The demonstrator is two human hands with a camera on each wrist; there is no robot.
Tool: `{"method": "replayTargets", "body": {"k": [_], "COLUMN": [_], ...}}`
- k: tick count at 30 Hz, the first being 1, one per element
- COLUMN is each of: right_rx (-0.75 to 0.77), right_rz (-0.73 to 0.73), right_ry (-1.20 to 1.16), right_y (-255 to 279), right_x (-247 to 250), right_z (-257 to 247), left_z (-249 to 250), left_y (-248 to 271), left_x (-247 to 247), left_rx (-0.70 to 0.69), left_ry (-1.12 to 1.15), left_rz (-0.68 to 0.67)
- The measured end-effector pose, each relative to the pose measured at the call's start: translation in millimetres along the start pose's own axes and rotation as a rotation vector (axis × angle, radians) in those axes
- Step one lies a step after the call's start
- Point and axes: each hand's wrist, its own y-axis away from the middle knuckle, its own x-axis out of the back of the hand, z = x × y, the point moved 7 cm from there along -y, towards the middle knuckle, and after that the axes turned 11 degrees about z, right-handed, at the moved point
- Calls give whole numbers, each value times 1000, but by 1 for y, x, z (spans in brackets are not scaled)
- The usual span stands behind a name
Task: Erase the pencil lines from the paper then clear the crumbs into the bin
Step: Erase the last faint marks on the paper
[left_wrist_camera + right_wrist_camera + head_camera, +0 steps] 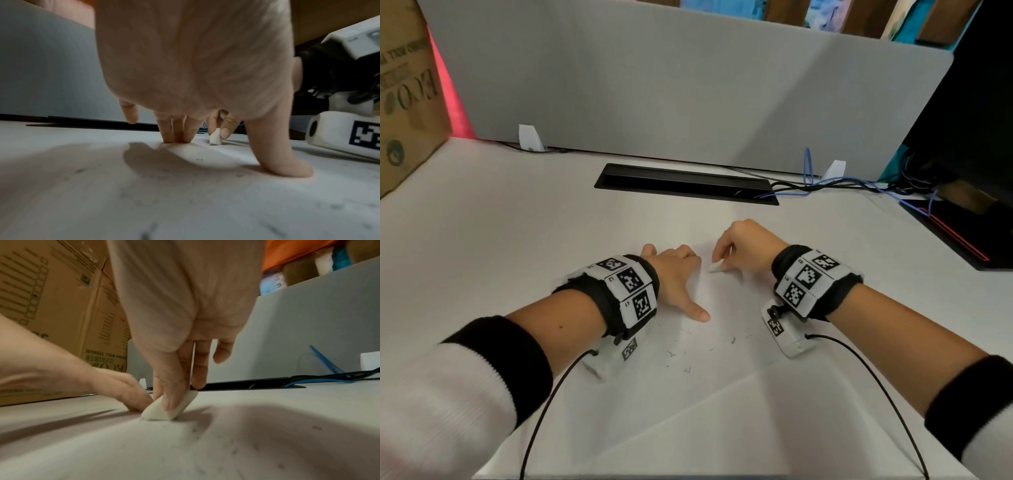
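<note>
Erasing with the paper pinned, eraser tip down near the sheet's far edge.

Right hand (744, 245) pinching a white eraser (169, 408) between thumb and fingers, lower corner touching the paper (722, 394); left hand (674, 277) spread flat just beside it, straight fingertips and thumb pressing the sheet, holding nothing. Dark crumbs (732, 340) scattered on the paper nearer the body; pencil lines too faint to make out; no bin in view. Best done, by the look of it, with short firm strokes running away from the pinning fingers, keeping the sheet taut so it does not buckle, and leaving the crumbs on the paper for tipping out later.
</note>
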Motion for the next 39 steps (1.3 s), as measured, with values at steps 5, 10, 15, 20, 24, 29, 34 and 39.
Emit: {"method": "replayTargets", "body": {"k": [5, 10, 15, 20, 24, 29, 34, 39], "right_rx": [99, 26, -26, 1, -76, -93, -66, -150], "right_rz": [-126, -104, -9, -180, -78, -84, -240, -67], "right_ry": [189, 172, 212, 200, 171, 227, 136, 159], "right_y": [16, 26, 24, 57, 50, 45, 74, 59], "right_x": [-3, 19, 10, 3, 20, 15, 7, 20], "right_z": [1, 19, 19, 17, 22, 21, 17, 23], "left_z": [-2, 1, 6, 8, 16, 21, 21, 21], "left_y": [-1, -2, -5, -6, -4, -4, -2, 0], "left_x": [-1, 1, 2, 3, 8, 9, 9, 9], "left_rx": [23, 5, -17, -14, -48, -68, -64, -57], "left_ry": [-25, -46, -133, -172, -182, -189, -178, -174], "left_rz": [-12, -30, -81, -89, -84, -90, -100, -110]}}
